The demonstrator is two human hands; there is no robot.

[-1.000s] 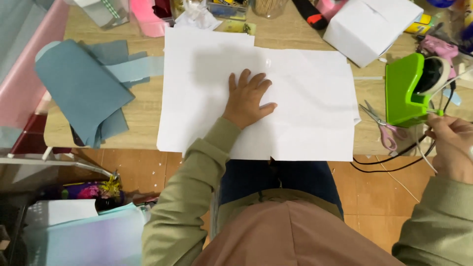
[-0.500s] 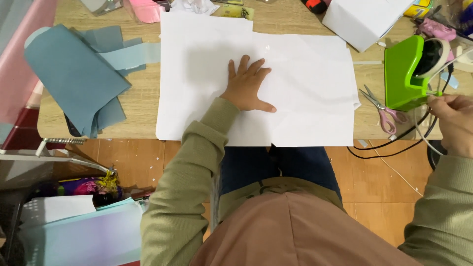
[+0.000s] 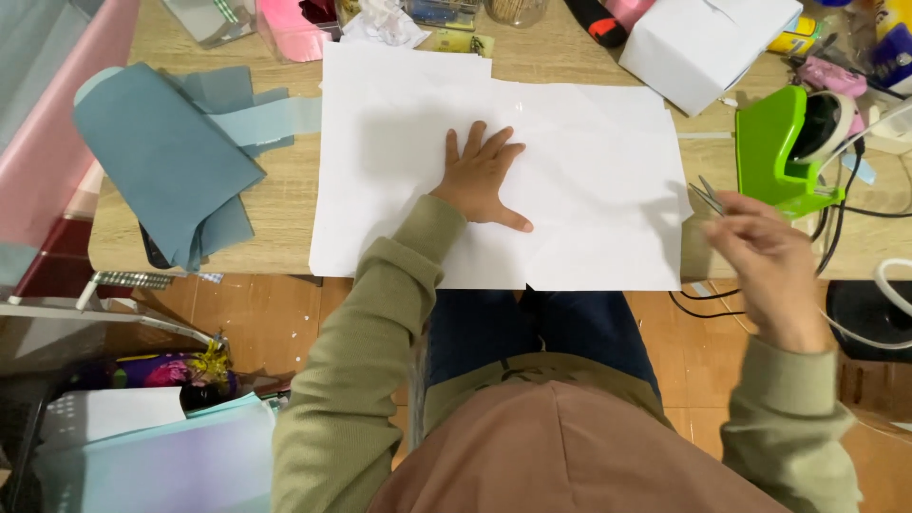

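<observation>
Two large white paper sheets (image 3: 579, 142) lie overlapping on the wooden table (image 3: 285, 214). My left hand (image 3: 480, 176) rests flat on them with its fingers spread, pressing near their middle. My right hand (image 3: 760, 256) is blurred in the air at the paper's right edge, in front of a green tape dispenser (image 3: 774, 161). Its fingertips are pinched together, seemingly on a thin strip of clear tape that hardly shows. The tips of a pair of scissors (image 3: 708, 195) lie on the table just beside that hand.
Folded blue-grey sheets (image 3: 161, 161) lie at the table's left. A white box (image 3: 708, 43) stands at the back right, with pink and clear containers (image 3: 285, 24) along the back edge. Black cables (image 3: 845, 228) hang off the right side. Paper stacks (image 3: 142, 456) sit on the floor lower left.
My right hand has left the tape dispenser and moved left toward the paper's right edge. My left hand has stayed flat on the paper. The camera view has shifted slightly.
</observation>
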